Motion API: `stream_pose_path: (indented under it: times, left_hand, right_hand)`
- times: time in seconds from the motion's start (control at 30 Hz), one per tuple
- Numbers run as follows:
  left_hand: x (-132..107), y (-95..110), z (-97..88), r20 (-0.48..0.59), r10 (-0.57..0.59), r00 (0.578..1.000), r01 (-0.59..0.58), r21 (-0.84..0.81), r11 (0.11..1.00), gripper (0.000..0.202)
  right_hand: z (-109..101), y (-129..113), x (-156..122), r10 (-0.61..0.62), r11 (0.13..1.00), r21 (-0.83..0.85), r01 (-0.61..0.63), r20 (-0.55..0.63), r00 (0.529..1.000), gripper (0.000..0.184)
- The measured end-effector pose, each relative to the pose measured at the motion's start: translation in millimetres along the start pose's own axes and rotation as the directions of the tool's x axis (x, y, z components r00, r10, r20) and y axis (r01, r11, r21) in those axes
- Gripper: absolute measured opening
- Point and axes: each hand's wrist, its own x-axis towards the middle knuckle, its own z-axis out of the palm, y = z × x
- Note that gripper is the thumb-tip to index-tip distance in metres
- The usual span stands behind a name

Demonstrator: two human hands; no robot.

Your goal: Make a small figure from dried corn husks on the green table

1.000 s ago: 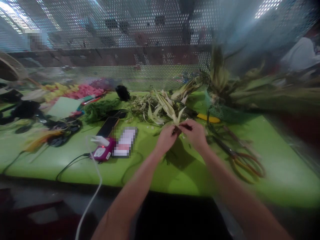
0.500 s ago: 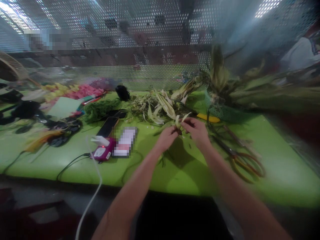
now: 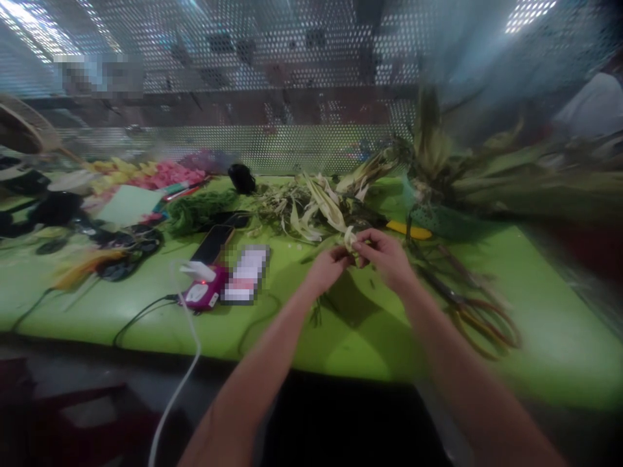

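Observation:
Both hands meet over the green table around a pale strip of corn husk [image 3: 350, 237], bent into a small loop. My left hand [image 3: 329, 267] is closed on its lower end, fingertips pressed together. My right hand [image 3: 382, 254] pinches the strip from the other side between thumb and fingers. Just beyond the hands lies a loose heap of dried husks [image 3: 324, 204]. Fingers hide part of the held piece. To the right of my right hand rest scissors [image 3: 460, 301] with orange-yellow handles, and a yellow-handled tool [image 3: 409, 229] lies behind it.
A purple power box [image 3: 207, 290] with cables and two phones [image 3: 247, 275] lie left of the hands. Behind them sit green fibre [image 3: 199, 213] and pink and yellow pieces [image 3: 165, 176]. A green basket [image 3: 438, 217] with long husks stands at right. An orange glue gun [image 3: 90, 267] lies far left.
The husk strip's free end, which stuck out to the upper right, is now folded down into the loop between my fingers. Both hands stay in nearly the same place.

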Motion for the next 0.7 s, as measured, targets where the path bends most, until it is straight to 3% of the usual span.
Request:
stream_pose_path:
  times: [0.13, 0.27, 0.43, 0.53, 0.7]
  left_hand:
    - [-1.8, 2.8, -1.5, -0.031, 0.125, 0.992, -0.115, 0.217, 0.969, 0.018]
    - [-2.6, 5.8, -2.0, -0.133, 0.209, 0.969, -0.143, 0.388, 0.91, 0.011]
    - [-2.6, 7.5, -2.3, -0.128, 0.268, 0.955, -0.164, 0.523, 0.837, 0.005]
    - [-3.7, 9.2, -3.0, -0.107, 0.291, 0.951, -0.177, 0.585, 0.792, 0.003]
    - [-6.5, 10.4, -3.0, -0.091, 0.312, 0.946, -0.176, 0.664, 0.726, 0.006]
  right_hand:
    - [-0.3, -3.1, 0.5, -0.008, 1.0, -0.018, 0.009, 0.066, 0.998, 0.028]
    - [-5.5, -1.4, 1.1, -0.072, 0.964, -0.252, 0.08, 0.044, 0.996, 0.02]
    - [-10.1, -2.4, 0.0, -0.3, 0.709, -0.628, 0.32, 0.141, 0.943, 0.009]
    - [-10.7, -4.6, -0.8, -0.313, 0.608, -0.703, 0.369, 0.215, 0.925, 0.009]
    - [-9.2, -4.9, -2.8, -0.286, 0.528, -0.771, 0.357, 0.234, 0.929, 0.007]
